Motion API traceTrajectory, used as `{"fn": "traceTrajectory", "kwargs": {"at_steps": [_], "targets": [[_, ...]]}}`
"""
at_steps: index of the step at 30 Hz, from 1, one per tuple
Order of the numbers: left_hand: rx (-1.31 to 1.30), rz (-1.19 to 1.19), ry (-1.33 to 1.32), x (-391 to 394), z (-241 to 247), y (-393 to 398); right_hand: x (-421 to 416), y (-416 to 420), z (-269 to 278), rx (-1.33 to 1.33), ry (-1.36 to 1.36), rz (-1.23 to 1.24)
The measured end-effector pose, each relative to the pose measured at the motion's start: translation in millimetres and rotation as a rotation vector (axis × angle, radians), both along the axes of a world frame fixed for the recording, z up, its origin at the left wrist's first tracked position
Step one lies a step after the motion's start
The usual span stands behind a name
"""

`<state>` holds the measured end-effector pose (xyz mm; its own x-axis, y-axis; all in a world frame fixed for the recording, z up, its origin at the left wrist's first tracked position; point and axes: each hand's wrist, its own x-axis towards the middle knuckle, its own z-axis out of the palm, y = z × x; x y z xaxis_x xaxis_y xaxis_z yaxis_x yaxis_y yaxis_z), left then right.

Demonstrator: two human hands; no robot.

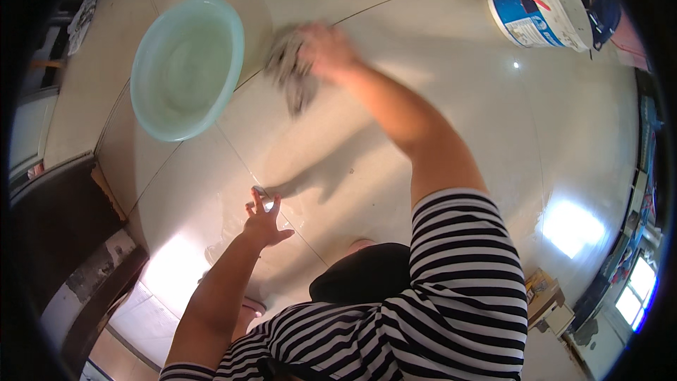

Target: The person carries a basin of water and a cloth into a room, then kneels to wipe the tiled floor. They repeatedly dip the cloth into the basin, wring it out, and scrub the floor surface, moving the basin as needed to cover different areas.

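Observation:
My right hand (330,53) grips a wet-looking grey cloth (293,71), and both are blurred. The cloth hangs or lies over the tiled floor (449,132); whether it touches the tiles I cannot tell. To its left stands a pale green plastic basin (188,69) with what looks like cloudy water inside. My left hand (264,226) has its fingers spread and holds nothing, low above a wet patch of tile closer to my body.
A white bucket with a blue label (539,16) stands at the upper right, dark items behind it. Worn dark furniture (69,222) borders the left side. A cardboard box (542,296) sits at the lower right. Light glares off the floor in places.

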<state>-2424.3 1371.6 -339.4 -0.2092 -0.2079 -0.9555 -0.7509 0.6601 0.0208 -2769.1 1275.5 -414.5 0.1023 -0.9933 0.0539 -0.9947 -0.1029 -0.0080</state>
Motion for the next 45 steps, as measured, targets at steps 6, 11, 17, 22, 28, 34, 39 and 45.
{"fn": "traceTrajectory", "kwargs": {"at_steps": [6,11,17,22,28,34,39,45], "targets": [[-0.028,-0.010,0.002,-3,3,-3,-186,1,11,0.250,0.017,-0.942],[-0.045,-0.042,0.034,0,3,-3,-237,143,-23,0.158,0.030,-1.147],[-0.075,-0.062,0.085,5,-4,1,-166,267,4,0.186,0.123,-1.417],[-0.106,-0.069,0.097,3,-4,3,-31,294,-15,-0.242,-0.088,-0.651],[-0.134,0.239,0.486,37,-23,-10,192,275,11,0.175,-0.882,-0.082],[-0.413,0.891,0.780,63,-13,-44,218,235,14,0.814,-1.937,-0.068],[-0.356,0.954,0.884,67,-4,-46,98,240,53,0.379,-1.767,-0.562],[-0.281,0.770,0.816,50,-12,-13,34,251,55,-0.087,-0.396,-0.158]]}}
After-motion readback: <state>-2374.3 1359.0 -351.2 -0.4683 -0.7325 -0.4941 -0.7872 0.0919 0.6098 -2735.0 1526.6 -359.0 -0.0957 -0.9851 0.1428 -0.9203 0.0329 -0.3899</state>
